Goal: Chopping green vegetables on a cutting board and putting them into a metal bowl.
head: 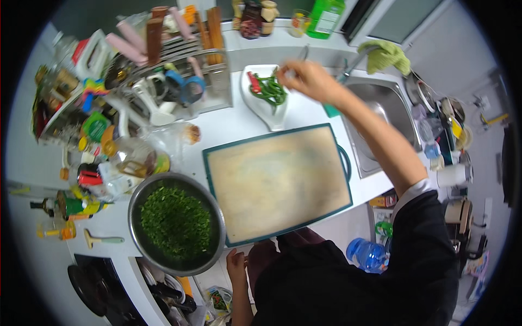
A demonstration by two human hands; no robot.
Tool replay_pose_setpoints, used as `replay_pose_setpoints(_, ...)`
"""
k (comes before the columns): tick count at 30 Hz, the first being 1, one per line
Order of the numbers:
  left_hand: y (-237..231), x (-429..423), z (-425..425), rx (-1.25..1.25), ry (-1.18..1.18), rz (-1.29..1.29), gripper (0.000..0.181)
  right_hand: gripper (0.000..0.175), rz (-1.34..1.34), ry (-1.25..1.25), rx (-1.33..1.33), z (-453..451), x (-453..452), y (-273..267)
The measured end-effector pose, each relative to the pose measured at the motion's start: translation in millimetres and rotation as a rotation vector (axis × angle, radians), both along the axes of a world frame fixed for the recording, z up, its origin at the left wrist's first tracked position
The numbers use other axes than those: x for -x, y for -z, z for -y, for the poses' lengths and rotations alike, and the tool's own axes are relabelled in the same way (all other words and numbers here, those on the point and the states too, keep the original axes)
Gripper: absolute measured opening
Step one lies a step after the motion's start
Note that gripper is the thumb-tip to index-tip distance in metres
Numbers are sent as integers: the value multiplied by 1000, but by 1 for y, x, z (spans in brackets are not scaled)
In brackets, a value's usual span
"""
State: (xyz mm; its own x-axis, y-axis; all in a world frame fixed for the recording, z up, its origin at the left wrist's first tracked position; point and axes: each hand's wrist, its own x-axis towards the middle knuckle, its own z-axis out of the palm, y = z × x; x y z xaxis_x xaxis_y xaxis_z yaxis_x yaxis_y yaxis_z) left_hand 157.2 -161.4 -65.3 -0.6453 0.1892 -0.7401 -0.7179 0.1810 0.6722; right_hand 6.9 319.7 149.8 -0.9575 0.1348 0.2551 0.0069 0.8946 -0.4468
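My right hand [306, 79] is raised over the right edge of a white dish [276, 119], its fingers curled and blurred; whether it holds anything cannot be made out. Green chili peppers [269, 91] and a red one [253, 82] lie in the dish. My left hand [236, 261] hangs low by my body, near the lower corner of the cutting board, with nothing seen in it. The green-rimmed cutting board [277, 183] lies bare before me. To its left, a steel bowl [221, 228] holds chopped green leaves [175, 220].
A metal sink [379, 106] is at the right. A dish rack [212, 98] with utensils stands at the back left, an oil bottle [134, 157] below it. A peeler [104, 239] lies left of the bowl. A green detergent bottle [326, 18] stands on the sill.
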Motion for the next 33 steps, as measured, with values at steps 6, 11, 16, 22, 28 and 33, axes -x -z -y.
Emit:
replay_pose_setpoints(6,-6,8,-9,-32,151,60,30,20,377,603,443,-20,-224,145)
replay_pose_setpoints(11,-10,12,-16,-3,266,46,25,20,255,665,607,14,-247,169)
replay_pose_setpoints(16,-12,13,-24,-34,278,-10,22,10,257,614,363,24,-231,169)
replay_pose_setpoints(22,-4,1,-11,-121,112,-17,20,11,390,502,65,16,-222,174)
replay_pose_setpoints(28,15,-12,17,-154,81,-249,21,8,130,309,610,75,-155,123)
replay_pose_setpoints(33,8,-5,17,-171,2,-284,19,12,-25,-236,709,231,-64,38)
